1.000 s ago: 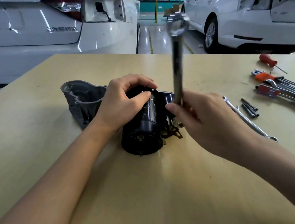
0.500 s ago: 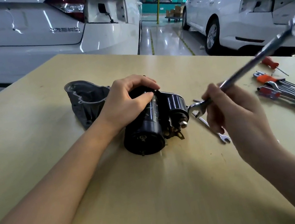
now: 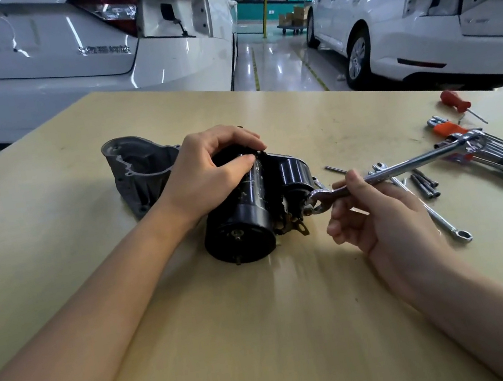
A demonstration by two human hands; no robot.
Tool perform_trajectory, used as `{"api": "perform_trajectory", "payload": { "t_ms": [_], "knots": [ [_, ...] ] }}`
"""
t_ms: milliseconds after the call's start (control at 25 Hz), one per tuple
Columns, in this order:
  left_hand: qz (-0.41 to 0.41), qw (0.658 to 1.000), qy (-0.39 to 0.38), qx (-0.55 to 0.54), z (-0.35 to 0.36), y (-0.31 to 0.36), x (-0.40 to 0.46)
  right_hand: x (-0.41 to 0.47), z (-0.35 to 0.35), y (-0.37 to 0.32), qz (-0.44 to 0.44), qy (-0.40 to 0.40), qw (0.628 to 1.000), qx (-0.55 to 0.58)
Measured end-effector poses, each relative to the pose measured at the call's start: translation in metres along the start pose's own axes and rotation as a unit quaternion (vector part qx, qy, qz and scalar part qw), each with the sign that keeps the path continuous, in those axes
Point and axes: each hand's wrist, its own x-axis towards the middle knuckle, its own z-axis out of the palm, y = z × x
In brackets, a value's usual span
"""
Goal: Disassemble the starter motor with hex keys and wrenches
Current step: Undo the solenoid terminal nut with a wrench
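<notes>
Holding the shaft of a combination wrench [image 3: 407, 164] near its open end, right hand [image 3: 389, 219] in the lower right of the frame, fingers of this grip curled round the steel. Open end of the wrench seated at a small nut [image 3: 307, 210] on the near end of the solenoid, shaft running off to the right and upward in the frame, over the loose tools. Judged a short hold for a tight nut; a hold further out on the shaft would give more leverage, though with more risk of the jaw slipping off.

In the centre, on the bare wooden desk [image 3: 266, 322], the starter motor [image 3: 247, 211], lying on its side, round black end turned toward the camera. Judged heavy and rigid, with a smooth painted body, so inclined to roll on the desk under the turning force. Best taken across the thick cylinder, not by the thin brass terminal tabs at its lower right, which look easy to bend.

Left hand [image 3: 207, 174] laid over the top of the cylinder, thumb and fingers of this grip wrapped round it, pressing it down.

Further right on the desk: a second slim wrench [image 3: 443, 220], several long bolts [image 3: 425, 184], screwdrivers with red and orange handles [image 3: 449, 128].

At the far left of the motor, the grey cast nose housing [image 3: 138, 166].

Beyond the desk, two white cars [image 3: 415, 20] on a glossy floor.
</notes>
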Motion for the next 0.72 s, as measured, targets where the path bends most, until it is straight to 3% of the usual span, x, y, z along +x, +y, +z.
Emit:
{"api": "perform_trajectory", "payload": {
  "t_ms": [200,360,440,600,680,720],
  "knots": [
    [-0.001,1.0,0.002,0.005,0.0,0.0,-0.001,-0.002,-0.001,0.001,-0.016,-0.007,1.0,-0.013],
    [0.001,1.0,-0.001,0.001,0.0,-0.001,0.0,0.001,0.006,-0.008,-0.124,-0.037,0.974,-0.185],
    [0.002,1.0,0.0,-0.002,0.0,-0.002,0.0,0.003,0.014,-0.018,-0.21,-0.055,0.915,-0.34],
    [0.017,1.0,0.0,-0.013,-0.001,-0.006,0.001,0.003,0.043,-0.029,-0.312,-0.146,0.732,-0.588],
    [0.022,1.0,-0.006,-0.017,-0.001,-0.006,0.001,0.002,0.053,-0.027,-0.352,-0.168,0.638,-0.664],
    [0.023,1.0,-0.007,-0.017,-0.001,-0.006,0.001,0.002,0.054,-0.027,-0.367,-0.174,0.618,-0.673]
  ]
}}
